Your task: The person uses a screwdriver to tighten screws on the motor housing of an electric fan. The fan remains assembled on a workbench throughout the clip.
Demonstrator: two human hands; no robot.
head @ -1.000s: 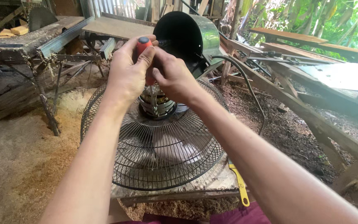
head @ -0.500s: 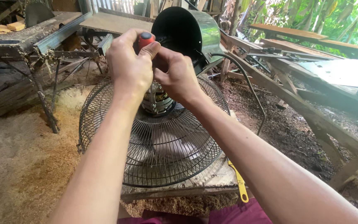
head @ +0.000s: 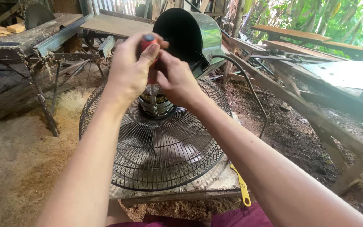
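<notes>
Left hand point(head: 129, 69) is wrapped tight around the red handle of a screwdriver point(head: 147, 42), thumb side up, driving it straight down toward the fan motor point(head: 156, 104). Right hand point(head: 177, 82) is closed in a pinch lower on the tool, fingers pressed against the shaft just above the motor; the tip itself is hidden behind both hands, so whether it sits in a screw head cannot be told. The motor is exposed, windings visible, standing at the centre of the round wire fan guard point(head: 156, 155), which lies flat, face down, on a rough board point(head: 215, 183). The green motor cover point(head: 190, 35) is tipped up behind the hands, apart from the motor. A black power cord point(head: 253, 90) loops off to the right over the dirt. A yellow-handled tool point(head: 241, 185) lies on the board edge just beside the guard. Sawdust point(head: 17, 168) covers the ground on the left, below a metal workbench point(head: 30, 40). Risks, as a judgement: 1) tip cams out under downward load and slides into the windings, since the right fingers sit so near the tip they could get stabbed too; 2) the guard is a springy base on a narrow board, so side force could rock the whole fan; 3) a loosened screw could drop through the wire guard into the sawdust and vanish.
</notes>
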